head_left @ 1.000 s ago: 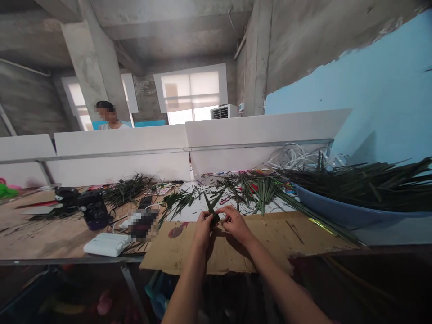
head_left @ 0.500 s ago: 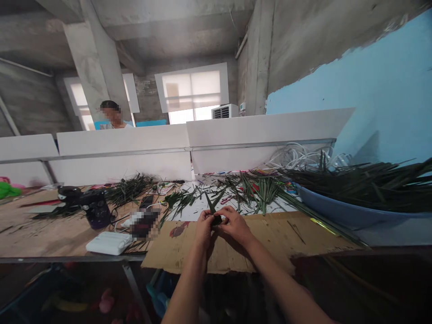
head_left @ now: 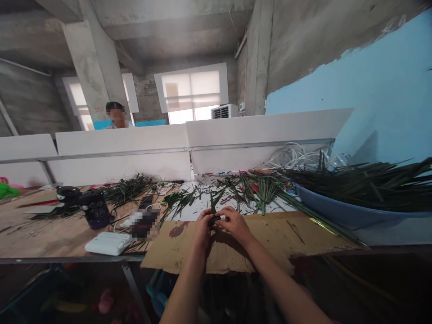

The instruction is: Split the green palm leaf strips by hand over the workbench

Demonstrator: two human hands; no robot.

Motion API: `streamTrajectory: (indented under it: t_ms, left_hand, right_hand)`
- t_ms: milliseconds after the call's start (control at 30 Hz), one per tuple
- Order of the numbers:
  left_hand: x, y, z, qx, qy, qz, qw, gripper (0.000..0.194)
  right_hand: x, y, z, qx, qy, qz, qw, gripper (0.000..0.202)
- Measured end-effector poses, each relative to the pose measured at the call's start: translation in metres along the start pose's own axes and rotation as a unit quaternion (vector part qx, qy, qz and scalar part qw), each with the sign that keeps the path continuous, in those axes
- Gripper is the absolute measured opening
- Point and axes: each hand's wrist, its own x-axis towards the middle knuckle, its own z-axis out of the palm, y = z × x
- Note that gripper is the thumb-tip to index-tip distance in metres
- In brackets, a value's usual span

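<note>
Both hands meet over a brown cardboard sheet [head_left: 270, 234] at the table's front edge. My left hand [head_left: 204, 225] is closed round a small piece of folded green leaf strips [head_left: 213, 208], whose pointed ends stick up above the fingers. On its other side my right hand [head_left: 234, 223] pinches the same piece between thumb and fingers. The lower part of the piece is hidden by the fingers. Just beyond the hands, loose green leaf strips [head_left: 266, 191] and cut scraps lie on a white surface [head_left: 205, 192].
At right stands a blue basin [head_left: 324, 202] heaped with long leaves. Left are a white power bank [head_left: 107, 243], a dark cup-shaped container [head_left: 94, 209] and a leaf pile [head_left: 130, 186]. White panels [head_left: 128, 139] border the back; a person [head_left: 117, 118] is behind them.
The upright leaf tips, spread in a V before, now show closer together. Both hands have shifted only slightly and keep hold of the piece. The person behind the panel has moved a little right.
</note>
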Motion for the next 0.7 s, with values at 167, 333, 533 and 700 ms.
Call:
streamTrajectory:
  t_ms: [167, 333, 533, 700]
  left_hand:
    - [-0.0018, 0.0009, 0.0009, 0.003, -0.004, 0.001, 1.000, 0.033]
    - [-0.0034, 0.0016, 0.0013, 0.017, -0.005, -0.004, 1.000, 0.031]
    - [-0.0073, 0.0031, 0.0037, 0.037, -0.013, -0.015, 0.999, 0.029]
    - [-0.0088, 0.0045, 0.0049, 0.053, -0.016, -0.019, 0.998, 0.024]
  right_hand:
    - [0.0003, -0.0030, -0.0016, 0.026, 0.014, 0.003, 1.000, 0.016]
    - [0.0010, -0.0023, -0.0027, 0.031, 0.026, 0.006, 0.999, 0.016]
    - [0.0012, 0.0008, -0.0014, 0.045, 0.042, 0.015, 0.998, 0.015]
    - [0.0005, 0.0019, 0.0007, 0.065, 0.048, 0.033, 0.996, 0.016]
